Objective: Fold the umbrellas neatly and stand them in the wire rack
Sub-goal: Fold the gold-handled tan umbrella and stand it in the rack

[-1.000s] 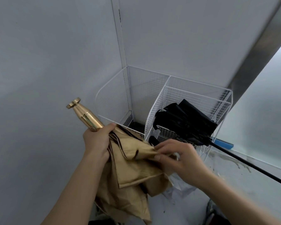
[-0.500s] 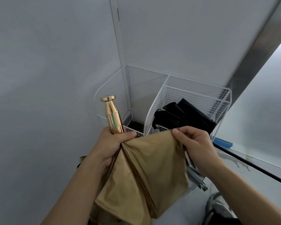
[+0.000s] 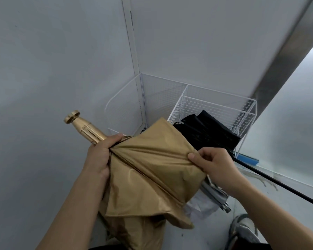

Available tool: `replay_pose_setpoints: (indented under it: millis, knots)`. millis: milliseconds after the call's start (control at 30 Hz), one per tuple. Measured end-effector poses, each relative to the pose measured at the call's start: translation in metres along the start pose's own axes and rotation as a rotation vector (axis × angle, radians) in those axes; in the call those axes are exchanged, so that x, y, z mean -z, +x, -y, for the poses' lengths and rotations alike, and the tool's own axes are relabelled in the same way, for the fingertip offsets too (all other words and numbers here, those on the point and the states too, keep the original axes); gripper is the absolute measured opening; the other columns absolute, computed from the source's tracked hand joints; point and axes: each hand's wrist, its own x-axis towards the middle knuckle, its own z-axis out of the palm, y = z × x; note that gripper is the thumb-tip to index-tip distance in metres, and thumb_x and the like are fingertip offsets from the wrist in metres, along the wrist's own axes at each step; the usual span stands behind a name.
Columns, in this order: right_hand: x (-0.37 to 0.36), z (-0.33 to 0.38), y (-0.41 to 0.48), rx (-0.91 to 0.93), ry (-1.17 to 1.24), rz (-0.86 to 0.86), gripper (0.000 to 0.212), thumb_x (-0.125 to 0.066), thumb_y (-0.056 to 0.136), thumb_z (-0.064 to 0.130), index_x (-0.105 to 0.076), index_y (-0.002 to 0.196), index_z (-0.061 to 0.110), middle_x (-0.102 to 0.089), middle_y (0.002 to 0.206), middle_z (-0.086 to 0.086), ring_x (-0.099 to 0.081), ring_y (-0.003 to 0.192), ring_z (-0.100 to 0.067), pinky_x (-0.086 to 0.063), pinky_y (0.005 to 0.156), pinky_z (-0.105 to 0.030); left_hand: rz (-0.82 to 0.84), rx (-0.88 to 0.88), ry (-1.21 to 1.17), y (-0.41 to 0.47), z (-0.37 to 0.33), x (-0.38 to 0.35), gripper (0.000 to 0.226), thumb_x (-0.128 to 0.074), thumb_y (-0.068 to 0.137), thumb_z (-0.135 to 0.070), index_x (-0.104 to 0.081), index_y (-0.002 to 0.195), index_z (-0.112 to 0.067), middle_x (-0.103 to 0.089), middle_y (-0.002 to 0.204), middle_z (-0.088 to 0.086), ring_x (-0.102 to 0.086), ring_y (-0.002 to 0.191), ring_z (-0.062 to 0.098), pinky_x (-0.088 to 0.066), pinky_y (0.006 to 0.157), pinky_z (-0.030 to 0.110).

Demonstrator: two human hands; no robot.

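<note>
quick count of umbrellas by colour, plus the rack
gold umbrella: 1
black umbrella: 1
grey bundle, perhaps an umbrella: 1
white rack: 1
total: 4

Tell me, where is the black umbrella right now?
In the head view, the black umbrella sits right of centre in the right-hand compartment of the wire rack, just behind the gold umbrella held by the left hand and right hand.
</note>
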Motion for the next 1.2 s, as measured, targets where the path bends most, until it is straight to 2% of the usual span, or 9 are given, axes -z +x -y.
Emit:
replay_pose_setpoints:
  millis: [167,333,467,600,667,833,933,1033,1200]
  knots:
    - [0.01,0.0,0.008,0.048,0.051,-0.247,0.024,-0.081,0.078,0.031,-0.071,0.068,0.011,-0.061,0.055,-0.012,-0.049,0.049,-0.016,-0.043,0.05,-0.031,0.015,0.021,0.026,0.001,0.004,-0.002,0.022,-0.08,0.066,-0.012,-0.071,0.083,-0.002,-0.069,0.082,0.014,-0.065,0.076,0.028,-0.054,0.083,0.041]
    - [0.018,0.003,0.001,0.21,-0.13,-0.496,0.011,-0.076,0.085,0.028,-0.069,0.076,0.029,-0.068,0.068,0.008,-0.064,0.064,-0.01,-0.055,0.065,-0.031,-0.067,0.029,-0.013,0.002,0.002,-0.002,0.064,-0.086,0.049,-0.017,-0.07,0.106,0.006,-0.068,0.095,0.02,-0.065,0.082,0.03,-0.056,0.083,0.043]
    - [-0.015,0.004,-0.019,0.458,-0.242,-0.183,0.008,-0.071,0.084,0.036,-0.072,0.089,0.03,-0.069,0.082,0.018,-0.065,0.079,-0.002,-0.052,0.068,-0.018,-0.148,-0.049,0.027,-0.004,0.006,-0.011,0.031,-0.078,0.071,-0.001,-0.067,0.099,0.007,-0.067,0.08,0.016,-0.064,0.058,0.021,-0.055,0.053,0.025]
    - [-0.041,-0.003,-0.024,0.307,-0.559,0.186,0.085,-0.069,0.066,0.075,-0.043,0.141,0.041,-0.047,0.123,0.032,-0.044,0.111,0.01,-0.036,0.094,-0.017,-0.053,-0.077,0.122,-0.015,0.009,-0.02,0.019,-0.079,0.073,-0.005,-0.063,0.083,-0.003,-0.063,0.064,0.008,-0.062,0.057,0.02,-0.054,0.057,0.027]
    - [-0.042,-0.003,-0.019,0.148,-0.625,0.33,0.105,-0.072,0.055,0.079,-0.034,0.145,0.041,-0.044,0.127,0.03,-0.045,0.119,0.003,-0.037,0.102,-0.023,0.045,-0.065,0.131,-0.022,0.01,-0.025,0.023,-0.083,0.066,-0.012,-0.06,0.072,-0.01,-0.059,0.066,0.007,-0.059,0.062,0.021,-0.053,0.065,0.032]
    - [-0.035,0.0,-0.013,-0.077,-0.149,0.484,0.029,-0.088,0.069,0.016,-0.068,0.085,0.027,-0.07,0.074,0.023,-0.066,0.073,0.006,-0.054,0.07,-0.019,0.207,-0.036,0.0,-0.033,0.009,-0.035,0.02,-0.079,0.06,-0.021,-0.065,0.066,-0.009,-0.063,0.065,0.006,-0.062,0.059,0.019,-0.054,0.057,0.027]
    - [-0.027,0.011,-0.015,-0.179,0.094,0.578,0.024,-0.082,0.064,0.009,-0.07,0.084,0.014,-0.075,0.079,-0.002,-0.071,0.075,-0.017,-0.059,0.069,-0.031,0.359,-0.03,-0.014,-0.036,0.004,-0.03,0.049,-0.088,0.065,-0.032,-0.07,0.098,-0.001,-0.071,0.096,0.017,-0.069,0.084,0.027,-0.058,0.072,0.033]
    - [-0.022,0.009,-0.015,-0.338,0.241,0.706,0.033,-0.076,0.051,0.018,-0.072,0.084,0.012,-0.072,0.086,-0.013,-0.067,0.079,-0.028,-0.056,0.069,-0.033,0.536,-0.071,0.016,-0.041,0.0,-0.025,0.044,-0.094,0.051,-0.038,-0.075,0.086,-0.021,-0.068,0.122,0.015,-0.067,0.11,0.025,-0.056,0.088,0.038]
    - [-0.028,0.001,-0.015,-0.379,0.293,0.75,0.05,-0.076,0.06,0.025,-0.068,0.105,0.005,-0.069,0.105,-0.018,-0.062,0.099,-0.033,-0.051,0.094,-0.044,0.384,0.051,-0.138,-0.041,0.004,-0.035,0.022,-0.076,0.072,-0.008,-0.055,0.076,-0.013,-0.071,0.093,0.018,-0.071,0.093,0.028,-0.06,0.07,0.04]
